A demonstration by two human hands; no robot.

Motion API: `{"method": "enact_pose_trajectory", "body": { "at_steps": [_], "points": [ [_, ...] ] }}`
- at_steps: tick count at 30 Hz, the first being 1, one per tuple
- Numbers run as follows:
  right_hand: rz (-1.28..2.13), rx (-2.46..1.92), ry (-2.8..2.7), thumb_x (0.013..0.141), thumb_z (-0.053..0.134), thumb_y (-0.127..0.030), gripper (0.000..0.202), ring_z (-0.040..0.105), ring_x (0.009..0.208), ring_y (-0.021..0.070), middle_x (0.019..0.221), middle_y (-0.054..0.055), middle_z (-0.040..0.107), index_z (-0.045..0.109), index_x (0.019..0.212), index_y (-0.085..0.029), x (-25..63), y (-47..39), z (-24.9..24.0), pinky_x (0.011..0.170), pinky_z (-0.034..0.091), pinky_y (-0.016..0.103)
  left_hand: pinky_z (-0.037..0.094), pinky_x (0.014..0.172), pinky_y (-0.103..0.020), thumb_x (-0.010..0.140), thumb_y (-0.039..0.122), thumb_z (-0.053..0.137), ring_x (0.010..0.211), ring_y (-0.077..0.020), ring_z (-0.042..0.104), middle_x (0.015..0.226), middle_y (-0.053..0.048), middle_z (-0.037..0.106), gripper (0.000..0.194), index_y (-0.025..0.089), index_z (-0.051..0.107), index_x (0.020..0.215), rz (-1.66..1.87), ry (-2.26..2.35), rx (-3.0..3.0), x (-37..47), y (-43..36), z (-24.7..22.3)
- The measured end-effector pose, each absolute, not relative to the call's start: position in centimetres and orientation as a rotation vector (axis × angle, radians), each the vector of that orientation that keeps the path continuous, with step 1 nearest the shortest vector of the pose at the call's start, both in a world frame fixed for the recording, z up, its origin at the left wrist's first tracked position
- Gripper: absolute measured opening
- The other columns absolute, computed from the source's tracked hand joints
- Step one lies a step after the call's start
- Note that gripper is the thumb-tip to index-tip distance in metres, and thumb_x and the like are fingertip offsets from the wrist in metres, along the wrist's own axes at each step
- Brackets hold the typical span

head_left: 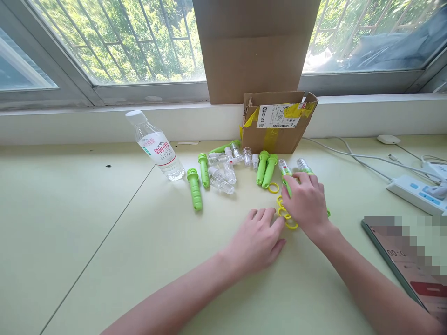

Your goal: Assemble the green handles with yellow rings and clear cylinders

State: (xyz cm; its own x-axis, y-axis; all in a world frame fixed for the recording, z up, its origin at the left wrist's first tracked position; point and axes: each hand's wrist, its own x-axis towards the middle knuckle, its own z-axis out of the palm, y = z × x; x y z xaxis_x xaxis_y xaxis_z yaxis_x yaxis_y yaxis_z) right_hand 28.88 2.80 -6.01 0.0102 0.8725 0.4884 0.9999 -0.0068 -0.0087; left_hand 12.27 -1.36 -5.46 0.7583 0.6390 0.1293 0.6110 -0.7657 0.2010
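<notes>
My left hand (258,239) rests low over the table, thumb apart and fingers bent, fingertips beside a small group of yellow rings (291,225). Nothing shows in its grasp. My right hand (309,202) is curled over a green tube with a clear ribbed top (284,166), its index finger and thumb at the tube's sides; the palm side is hidden. Partly under that hand lies a second green tube with a clear top (304,166). One yellow ring (273,188) lies apart, near the foot of two green ridged handles (268,172).
Clear plastic pieces (221,185) are heaped left of centre, near more green handles (194,190). A water bottle (159,149) stands behind them. A cardboard box (272,137) is at the back. A phone (401,265), white cables and a power strip (415,193) lie right.
</notes>
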Motion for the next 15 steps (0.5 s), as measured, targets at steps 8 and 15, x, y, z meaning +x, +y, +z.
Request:
{"method": "enact_pose_trajectory", "body": {
  "at_steps": [8,15],
  "points": [
    [-0.322,-1.881,-2.135,0.091,0.044,-0.026,0.026,0.056,0.089,0.0241,0.091,0.010,0.068,0.067,0.100,-0.019,28.5,2.7,-6.3,0.072,0.032,0.035,0.047,0.079,-0.034,0.091,0.017,0.040,0.095,-0.0229,0.056,0.102,-0.009,0.059,0.023,0.017,0.053,0.110,0.407,1.358,2.715,12.1,1.5,-4.8],
    [-0.290,-1.993,-2.109,0.091,0.045,-0.026,0.025,0.057,0.091,0.0266,0.098,0.011,0.067,0.067,0.100,-0.019,28.5,2.7,-6.3,0.070,0.033,0.036,0.047,0.063,-0.031,0.092,0.020,0.041,0.085,-0.0234,0.059,0.091,-0.009,0.061,0.017,0.016,0.057,0.095,0.504,1.577,2.748,14.1,5.4,-4.3]
  ]
}}
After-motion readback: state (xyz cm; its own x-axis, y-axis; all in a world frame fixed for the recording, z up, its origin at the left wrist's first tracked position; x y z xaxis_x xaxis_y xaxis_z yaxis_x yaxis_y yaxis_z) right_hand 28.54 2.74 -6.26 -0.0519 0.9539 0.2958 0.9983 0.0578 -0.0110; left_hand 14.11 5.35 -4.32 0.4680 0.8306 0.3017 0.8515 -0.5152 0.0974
